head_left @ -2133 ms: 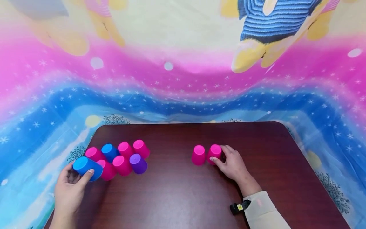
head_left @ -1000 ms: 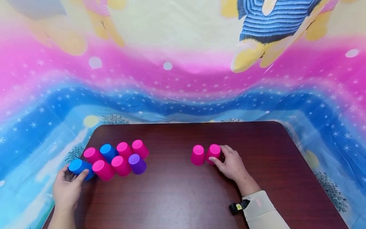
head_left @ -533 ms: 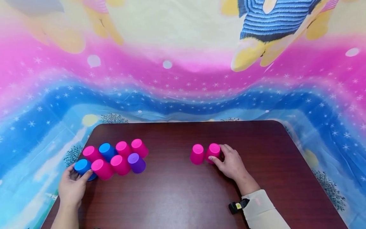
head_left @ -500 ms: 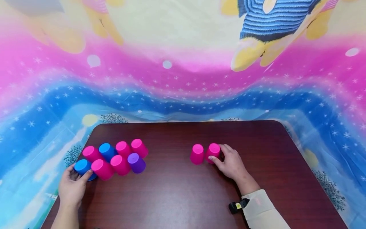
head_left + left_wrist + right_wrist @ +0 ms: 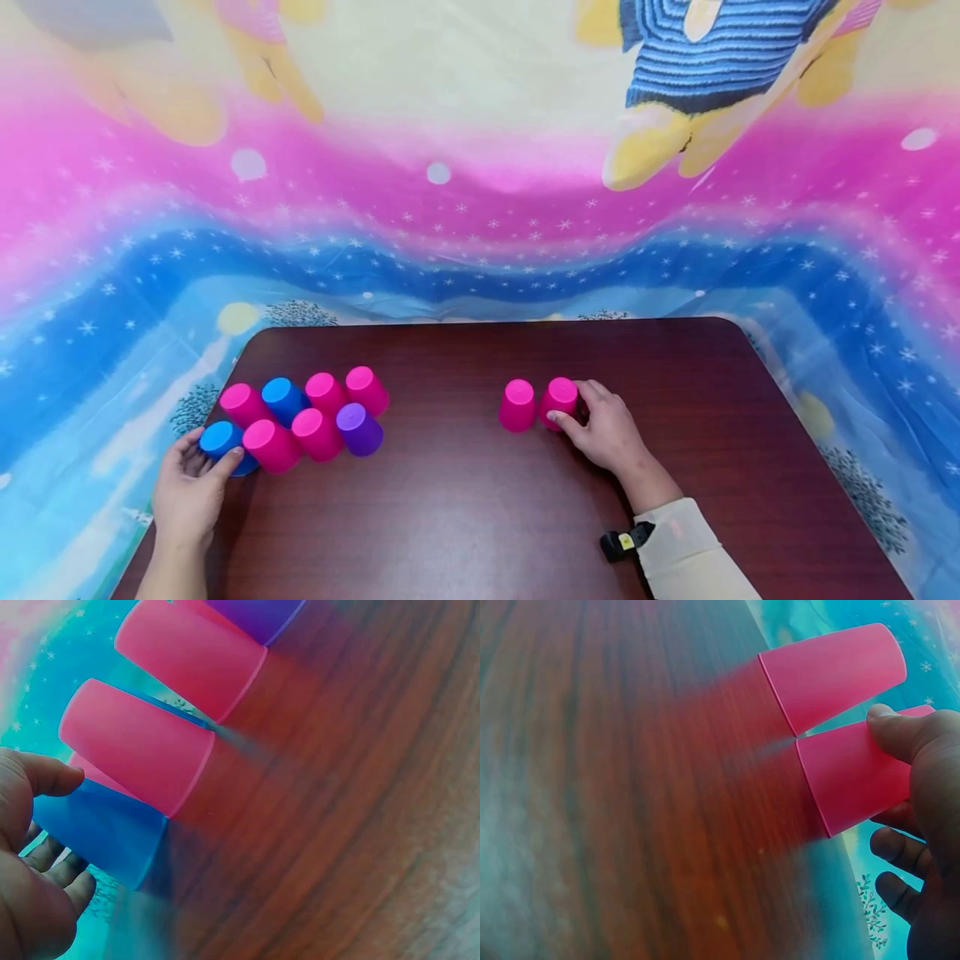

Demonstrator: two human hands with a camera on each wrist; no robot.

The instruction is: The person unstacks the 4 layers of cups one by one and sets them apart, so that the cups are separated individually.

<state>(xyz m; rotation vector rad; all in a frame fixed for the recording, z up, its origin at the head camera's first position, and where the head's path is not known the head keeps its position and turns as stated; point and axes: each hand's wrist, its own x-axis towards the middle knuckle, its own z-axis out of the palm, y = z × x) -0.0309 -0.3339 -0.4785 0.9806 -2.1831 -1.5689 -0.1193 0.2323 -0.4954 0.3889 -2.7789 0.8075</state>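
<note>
At the left end of the front row, my left hand (image 5: 187, 496) holds an upside-down blue cup (image 5: 222, 442) between thumb and fingers. In the left wrist view that blue cup (image 5: 105, 832) stands rim down on the table, close beside a pink cup (image 5: 139, 746). My right hand (image 5: 609, 432) grips a pink cup (image 5: 561, 398), also rim down. Just left of it stands another pink cup (image 5: 517, 406); the right wrist view shows the held cup (image 5: 847, 780) and its neighbour (image 5: 832, 679) nearly touching at their rims.
Beside the held blue cup, two pink cups and a purple cup (image 5: 360, 430) continue the front row. Behind are several more, including a second blue cup (image 5: 284, 402). Bare brown tabletop (image 5: 442, 467) separates the two groups. A patterned cloth (image 5: 480, 275) hangs behind the table.
The blue cup in my left hand has come down from in front of a pink cup, moved left, then shifted right against the row's end. My right hand has stayed put.
</note>
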